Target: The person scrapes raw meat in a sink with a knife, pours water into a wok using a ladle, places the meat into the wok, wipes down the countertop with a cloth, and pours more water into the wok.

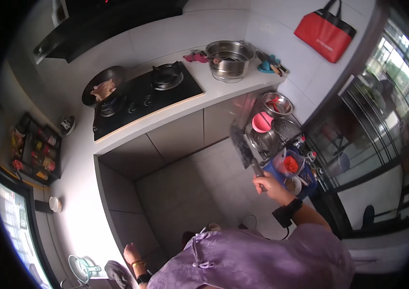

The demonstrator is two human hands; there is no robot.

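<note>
My right hand (269, 186) is closed around the handle of a wide-bladed kitchen knife (244, 150). Its dark blade points up and away from me, slightly blurred, over the floor beside the rack. My left hand (131, 253) is low by the edge of the left counter, its fingers curled in, with nothing visible in them. A grey cloth-like bundle (117, 272) lies close to it. Beyond the right hand, a blue basket (309, 191) holds a red item and a white bowl (292, 184).
A wok (91, 96) with pale meat (103, 90) sits on the black gas stove (139, 108). A steel pot (230, 67) stands at the corner. On the right rack are a pink bowl (262, 122) and a steel basin (281, 107). A seasoning rack (36, 149) hangs left.
</note>
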